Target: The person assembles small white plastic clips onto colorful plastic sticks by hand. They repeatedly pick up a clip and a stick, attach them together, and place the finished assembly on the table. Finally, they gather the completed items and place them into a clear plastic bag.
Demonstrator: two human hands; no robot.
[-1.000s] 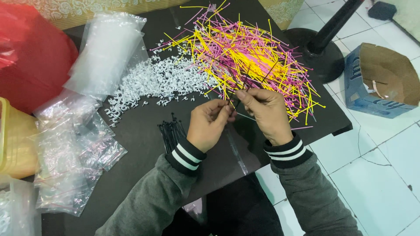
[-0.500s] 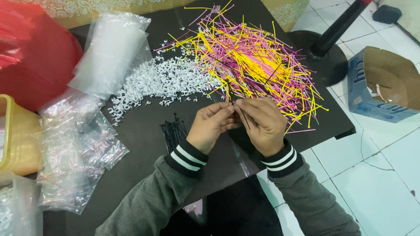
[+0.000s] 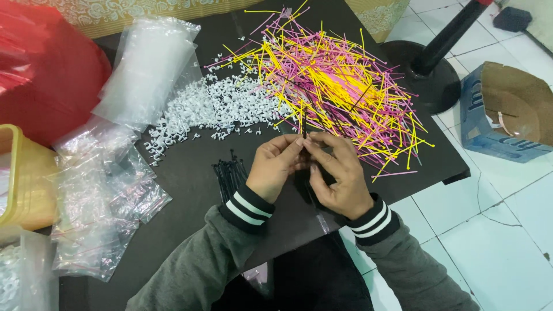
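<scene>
Pinching a thin black cable tie (image 3: pixel 303 124) between both my hands, left hand (image 3: pixel 275 167) and right hand (image 3: pixel 337 175) together over the black bench (image 3: pixel 190 173). A small bundle of black ties (image 3: pixel 229 175) lies just beside my left wrist; beyond, the big pink and yellow heap (image 3: pixel 340 86) remains unsorted, I think.

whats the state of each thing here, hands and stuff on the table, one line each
left hand: fingertips pinched, meeting right hand
right hand: fingertips pinched on something thin
pink and yellow ties: loose tangled heap
white clips: scattered pile
black ties: small bundle, lying flat
clear bags: empty, piled
cardboard box: open, on floor
</scene>
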